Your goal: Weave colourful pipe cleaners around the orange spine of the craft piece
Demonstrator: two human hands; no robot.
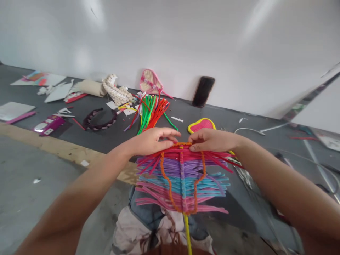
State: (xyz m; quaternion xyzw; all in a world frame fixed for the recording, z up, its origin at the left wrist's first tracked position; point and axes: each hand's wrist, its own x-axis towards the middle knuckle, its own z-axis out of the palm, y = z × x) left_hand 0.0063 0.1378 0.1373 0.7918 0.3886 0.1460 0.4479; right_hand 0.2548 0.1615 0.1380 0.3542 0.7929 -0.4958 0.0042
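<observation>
Both hands hold the far end of a pipe-cleaner leaf [183,177] above my lap. Rows of red, purple, blue and pink pipe cleaners cross its central spine, with loose ends sticking out at both sides. A twisted orange pipe cleaner [169,184] outlines the leaf shape over these rows. From the near end a yellow stem [187,230] runs toward me. My left hand [156,140] pinches the orange outline at the top left, thumb and fingers together. Just to the right, my right hand [207,139] pinches the same top edge.
Green and red pipe cleaners [152,109] lie bunched beyond my hands. Nearby are a pink leaf shape [151,82], a yellow-edged pink piece [202,125], a phone [203,91] against the wall, a dark braided headband [99,122] and a purple package [49,125]. Wires [243,175] lie at right.
</observation>
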